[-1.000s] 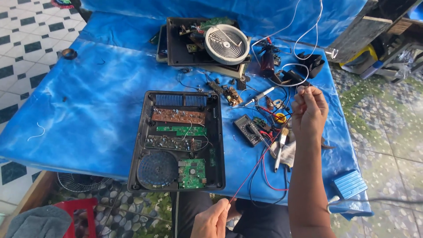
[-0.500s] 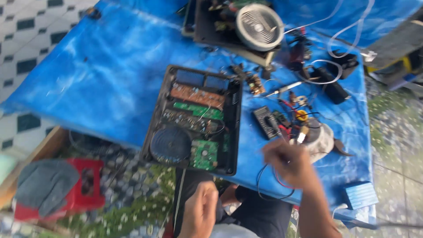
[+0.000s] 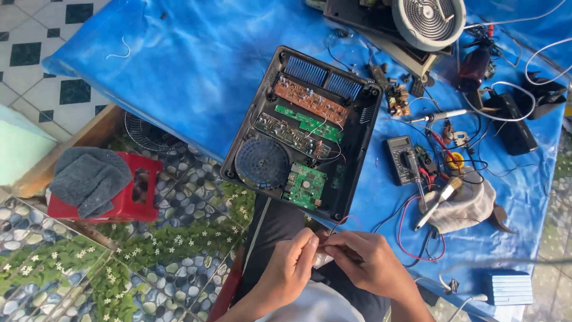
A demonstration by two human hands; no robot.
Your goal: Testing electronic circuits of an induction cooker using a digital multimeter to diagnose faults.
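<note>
Scene, left to right, with changes since 1 second ago.

1. Far left, on the floor: a red stool (image 3: 122,194) carrying a grey cloth (image 3: 89,177). It has come fully into view because the head camera tilted down and toward the person's lap.

2. Centre, on the blue table cover (image 3: 196,77): the opened black appliance housing (image 3: 304,134), with its green circuit board (image 3: 304,186) and round black fan (image 3: 262,163) exposed. It sits where it did 1 second ago and nothing touches it.

3. Lower centre: the left hand (image 3: 292,268) is closed in a pinch on a thin red wire (image 3: 339,223). It was already low, at the table edge.

4. Just right of it: the right hand (image 3: 369,265). 1 second ago it was raised over the tool clutter at the right of the table; it has since dropped to meet the left hand. Its fingers are also pinched on the wire; both hands touch, over the lap. The wire end itself is hidden between the fingertips.

5. Right: the multimeter (image 3: 405,158), the brush (image 3: 438,203) on a pale cloth (image 3: 471,206), and the soldering iron (image 3: 444,115) lie untouched.

Assessment: work has moved from the bench tools to 2-handed handling of the wire end, probably stripping or twisting it.
</note>
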